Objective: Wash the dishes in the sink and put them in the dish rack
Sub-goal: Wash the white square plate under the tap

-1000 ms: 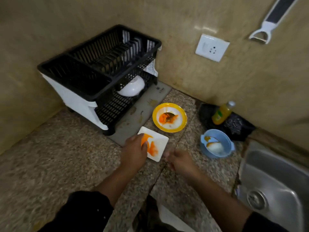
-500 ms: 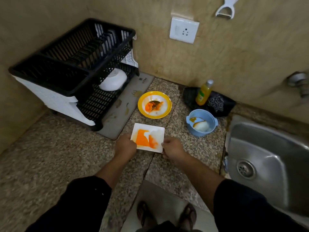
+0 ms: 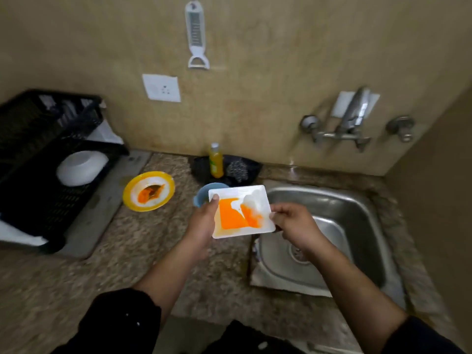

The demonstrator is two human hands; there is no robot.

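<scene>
A square white plate (image 3: 241, 212) smeared with orange sauce hangs in the air just left of the steel sink (image 3: 357, 226). My left hand (image 3: 201, 226) grips its left edge, thumb on the rim. My right hand (image 3: 293, 223) pinches its right edge over the sink's left side. A round yellow plate (image 3: 148, 190) with orange residue lies on the counter. Behind the square plate a blue bowl (image 3: 204, 191) is partly hidden. The black dish rack (image 3: 43, 159) stands at the left with a white bowl (image 3: 81, 167) upturned in its lower tier.
A yellow soap bottle (image 3: 216, 160) and a steel scrubber (image 3: 237, 169) sit on a dark tray at the back. The wall tap (image 3: 353, 118) juts out above the sink. A socket (image 3: 161, 88) and a peeler (image 3: 196, 37) are on the wall.
Both hands have lifted the square white plate off the counter and carried it right, to the sink's edge. The view has swung right, so the tap and whole sink now show.
</scene>
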